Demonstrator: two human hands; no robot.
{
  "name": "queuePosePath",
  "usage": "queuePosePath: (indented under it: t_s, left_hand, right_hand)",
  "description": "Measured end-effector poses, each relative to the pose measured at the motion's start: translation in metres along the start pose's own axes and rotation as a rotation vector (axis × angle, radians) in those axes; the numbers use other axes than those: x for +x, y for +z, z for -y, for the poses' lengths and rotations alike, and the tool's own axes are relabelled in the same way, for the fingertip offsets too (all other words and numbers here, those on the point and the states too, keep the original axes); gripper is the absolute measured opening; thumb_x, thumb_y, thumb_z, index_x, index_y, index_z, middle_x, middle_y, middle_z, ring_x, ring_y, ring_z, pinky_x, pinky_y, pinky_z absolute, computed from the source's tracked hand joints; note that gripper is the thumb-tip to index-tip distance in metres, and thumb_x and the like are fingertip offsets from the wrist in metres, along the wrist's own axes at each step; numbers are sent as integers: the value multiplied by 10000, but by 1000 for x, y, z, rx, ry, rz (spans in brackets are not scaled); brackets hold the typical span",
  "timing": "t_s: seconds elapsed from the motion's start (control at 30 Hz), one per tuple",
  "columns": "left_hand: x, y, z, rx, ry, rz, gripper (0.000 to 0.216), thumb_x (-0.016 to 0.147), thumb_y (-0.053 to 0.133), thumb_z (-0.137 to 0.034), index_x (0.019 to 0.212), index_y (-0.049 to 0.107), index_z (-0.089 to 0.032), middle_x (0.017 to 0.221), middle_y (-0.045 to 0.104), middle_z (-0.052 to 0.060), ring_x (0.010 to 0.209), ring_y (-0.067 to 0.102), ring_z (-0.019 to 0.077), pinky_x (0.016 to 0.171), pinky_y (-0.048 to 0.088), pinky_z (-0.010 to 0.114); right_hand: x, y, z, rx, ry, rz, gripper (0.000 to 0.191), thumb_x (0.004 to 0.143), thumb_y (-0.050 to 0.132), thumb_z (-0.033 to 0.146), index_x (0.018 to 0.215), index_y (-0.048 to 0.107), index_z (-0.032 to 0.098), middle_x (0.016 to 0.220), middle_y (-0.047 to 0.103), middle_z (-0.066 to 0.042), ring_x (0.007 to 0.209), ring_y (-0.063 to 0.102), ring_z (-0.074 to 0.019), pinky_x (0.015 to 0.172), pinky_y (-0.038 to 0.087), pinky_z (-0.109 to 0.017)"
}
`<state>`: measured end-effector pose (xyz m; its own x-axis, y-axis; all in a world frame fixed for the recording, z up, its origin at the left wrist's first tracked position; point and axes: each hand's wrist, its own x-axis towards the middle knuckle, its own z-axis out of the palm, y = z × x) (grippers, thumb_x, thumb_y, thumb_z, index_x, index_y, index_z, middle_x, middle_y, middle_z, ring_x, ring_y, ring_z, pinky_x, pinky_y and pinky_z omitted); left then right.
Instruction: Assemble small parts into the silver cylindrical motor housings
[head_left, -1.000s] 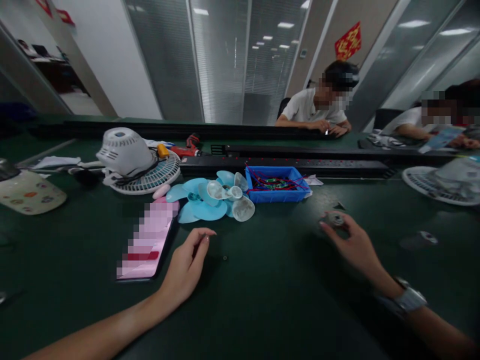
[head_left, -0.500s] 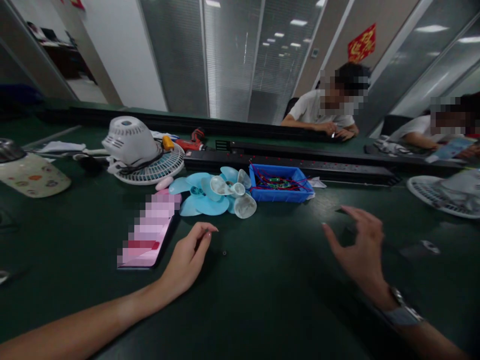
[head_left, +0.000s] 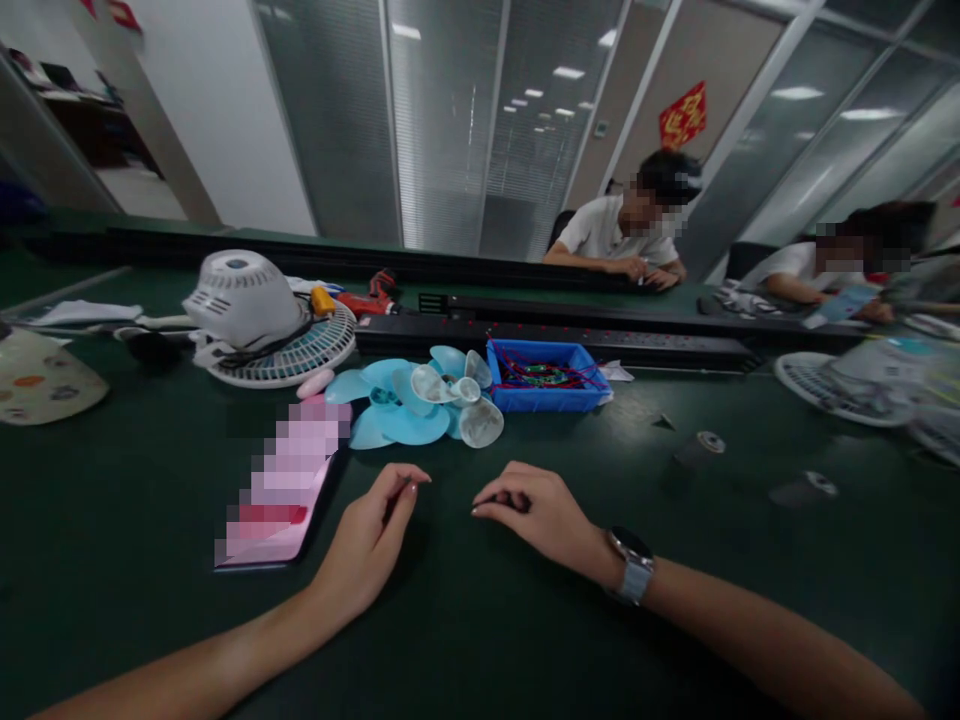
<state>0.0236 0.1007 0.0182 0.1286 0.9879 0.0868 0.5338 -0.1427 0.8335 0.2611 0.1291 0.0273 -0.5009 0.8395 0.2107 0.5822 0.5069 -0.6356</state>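
Observation:
My left hand [head_left: 373, 545] hovers low over the dark green table, right of a pink-screened phone [head_left: 281, 490]. Its thumb and forefinger are pinched together; whatever may be between the tips is too small to make out. Facing it, my right hand [head_left: 540, 520] wears a watch [head_left: 632, 565] and has its thumb and fingers drawn together at the tips. Any thing in that pinch is hidden. A short gap separates the two hands. Beyond them lie light-blue fan blades [head_left: 416, 420] with a small clear propeller [head_left: 480, 422] on top.
A blue bin [head_left: 551, 398] holds wires and circuit boards. Two motor-like cylinders [head_left: 701, 450] stand on the right. Fan heads [head_left: 244, 300] lie at both sides. A red power tool [head_left: 371, 298] rests behind, near black rails [head_left: 600, 340]. Two people sit across the table.
My right hand has come in leftward from the right side, and its spread fingers have closed. A small ring-like part that lay between the hands no longer shows. The view has turned slightly right.

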Motion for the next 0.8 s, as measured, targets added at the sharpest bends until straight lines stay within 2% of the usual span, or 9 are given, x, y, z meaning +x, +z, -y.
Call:
queuePosePath:
  t_s: [0.1,0.2,0.3,0.4,0.5,0.63,0.8]
  left_hand:
    - [1,0,3,5,-8,11,268,934,407,-400,1063,550,-213,750,591,0,625,568,186,582,417,273]
    - [2,1,4,0,-11,37,281,929,407,-414,1060,553,-213,758,592,3,633,571,190,584,421,276]
    - [3,2,5,5,-9,36,281,928,414,-417,1057,558,-212,795,607,13,655,576,193,584,417,273]
    - [2,2,4,19,-23,20,276,936,418,-405,1074,556,-211,799,607,11,656,571,187,583,410,268]
    - [1,2,2,16,-22,12,250,944,412,-367,1064,555,-201,789,597,8,656,562,177,587,406,261]
    - [0,2,-1,-11,3,5,210,949,409,-314,1046,551,-193,759,566,-3,654,545,163,597,402,250]
    - [1,2,2,-57,27,35,194,964,402,-291,1086,519,-195,729,538,-21,638,528,149,592,391,239]
  right_hand:
    - [-31,-48,-33,-135,87,-302,218,891,604,403,950,724,232,847,670,-28,732,596,-147,664,465,-271]
    - [-66,-104,-79,-405,169,-642,230,881,592,399,914,717,208,876,690,-58,757,607,-182,710,485,-316]
    - [-95,-144,-121,-593,276,-821,285,872,566,421,921,715,184,914,691,-86,784,612,-203,763,484,-343]
    - [-110,-160,-144,-621,379,-785,324,861,547,445,918,720,177,941,708,-106,837,628,-225,799,475,-343]
    - [-115,-160,-150,-592,458,-716,327,842,554,451,925,728,187,949,727,-100,807,649,-229,745,476,-325]
    - [-115,-159,-154,-633,592,-755,308,806,562,440,925,732,213,923,734,-91,791,666,-253,685,464,-340]
    - [-114,-157,-155,-647,569,-768,332,816,513,466,945,707,230,930,730,-101,831,674,-267,710,464,-348]
